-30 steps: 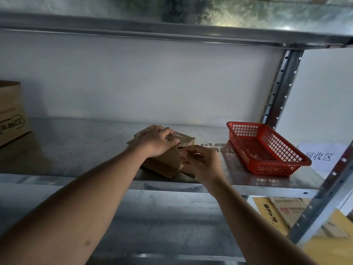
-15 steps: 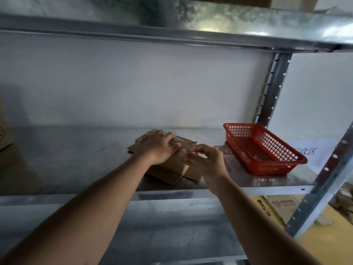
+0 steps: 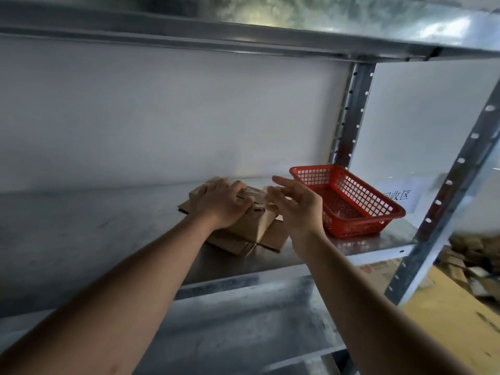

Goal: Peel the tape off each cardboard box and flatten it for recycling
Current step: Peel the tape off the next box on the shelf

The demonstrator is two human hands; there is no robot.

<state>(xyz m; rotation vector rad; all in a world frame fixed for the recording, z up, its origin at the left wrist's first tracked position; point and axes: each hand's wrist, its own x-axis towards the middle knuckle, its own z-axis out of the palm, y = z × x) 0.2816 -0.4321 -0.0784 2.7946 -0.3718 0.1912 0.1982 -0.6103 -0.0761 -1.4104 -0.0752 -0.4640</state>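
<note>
A small cardboard box (image 3: 253,226) is sitting on flat cardboard (image 3: 273,238) on the metal shelf (image 3: 108,234). A plastic basket (image 3: 349,201) is sitting just right of it, beside a paper sign (image 3: 397,197).

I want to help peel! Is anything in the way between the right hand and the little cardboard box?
No. The right hand is lifted right beside the small cardboard box, with nothing visible between them. The left hand rests on top of the box.
</note>
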